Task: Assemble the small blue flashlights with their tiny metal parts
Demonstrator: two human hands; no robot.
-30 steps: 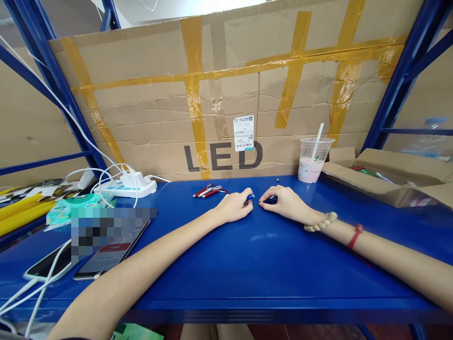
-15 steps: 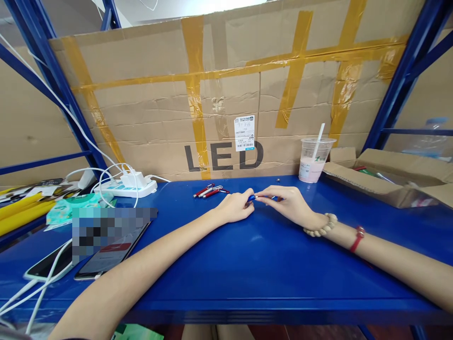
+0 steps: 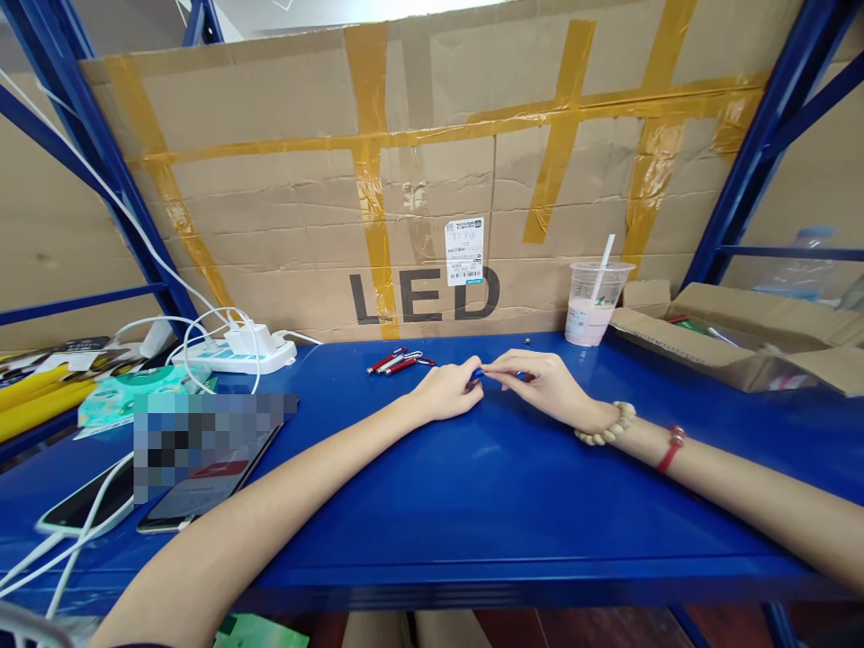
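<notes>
My left hand (image 3: pixel 451 391) is closed around a small blue tube (image 3: pixel 478 373), most of it hidden in the fingers. My right hand (image 3: pixel 536 382) pinches with thumb and fingertips right at the tube's exposed end, and the two hands almost meet above the blue tabletop (image 3: pixel 432 495). A bit of blue also shows beneath the right fingers, but what it belongs to is unclear. Left of the hands, several slim red and silver tubes (image 3: pixel 398 362) with metal clips lie in a small pile. A tiny metal piece (image 3: pixel 527 341) rests behind my right hand.
A plastic cup (image 3: pixel 594 306) with a straw and pink drink stands at the back right, beside an open cardboard box (image 3: pixel 715 355). On the left are a white power strip (image 3: pixel 270 358), phones (image 3: pixel 209 486) with cables and a teal packet (image 3: pixel 128 396). Taped cardboard (image 3: pixel 303 225) forms the back.
The view has shifted slightly. Both hands stay together at the blue tube, with the right fingertips still at its end; little else differs.
</notes>
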